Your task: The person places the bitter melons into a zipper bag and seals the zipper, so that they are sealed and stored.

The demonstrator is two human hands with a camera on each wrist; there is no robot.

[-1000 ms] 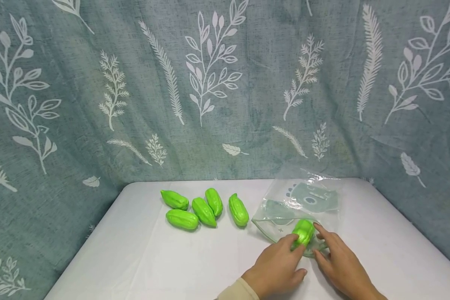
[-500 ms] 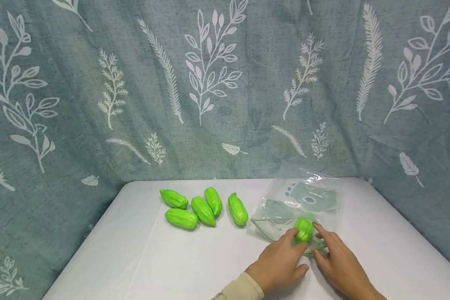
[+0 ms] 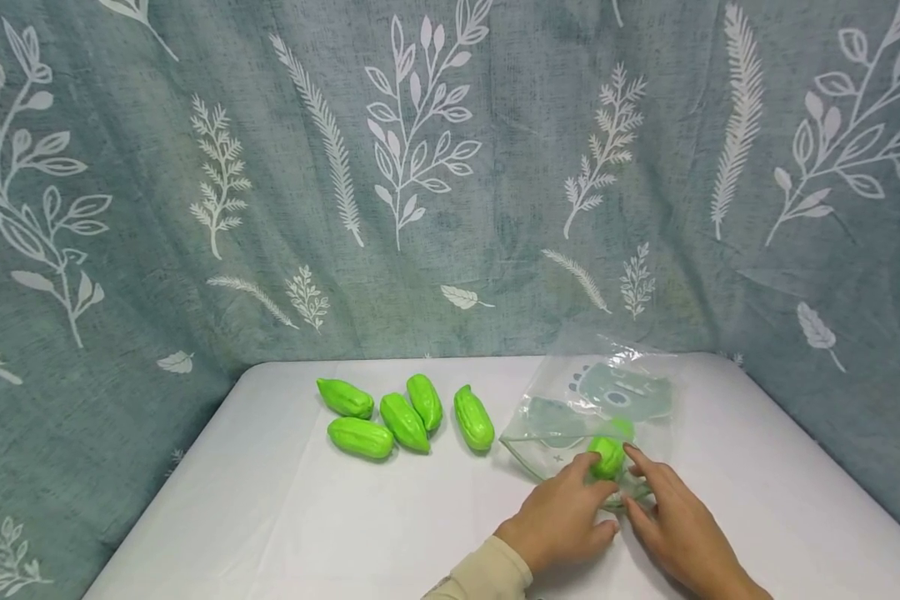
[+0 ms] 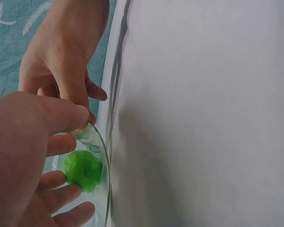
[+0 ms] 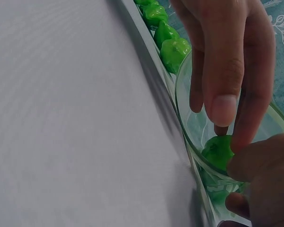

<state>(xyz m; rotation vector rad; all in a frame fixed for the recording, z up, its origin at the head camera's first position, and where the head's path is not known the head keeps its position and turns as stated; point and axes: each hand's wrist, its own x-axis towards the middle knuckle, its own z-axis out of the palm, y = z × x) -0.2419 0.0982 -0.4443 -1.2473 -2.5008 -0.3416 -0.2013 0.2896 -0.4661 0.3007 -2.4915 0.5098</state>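
Observation:
A clear plastic bag (image 3: 547,421) with a pale green print and green-edged mouth lies at the table's right. In its mouth is a green ridged vegetable (image 3: 607,458), like a small bitter melon. My left hand (image 3: 562,512) reaches into the opening; its extended fingers touch the vegetable's near end, also visible in the left wrist view as a rounded green end (image 4: 83,171). With thumb and fingers, my right hand (image 3: 678,525) pinches the bag's edge on the right. In the right wrist view, the left fingers (image 5: 225,109) point down inside the round mouth.
Several similar green vegetables lie left of the bag, the nearest being one vegetable (image 3: 473,418) standing apart from a cluster (image 3: 403,421). A white table (image 3: 345,525) extends to a leaf-patterned curtain (image 3: 435,208) behind it and at both sides.
The vegetable has slid deeper into the bag, its far part now under the clear plastic. My left hand has shifted slightly forward and right; the right hand stays nearly still.

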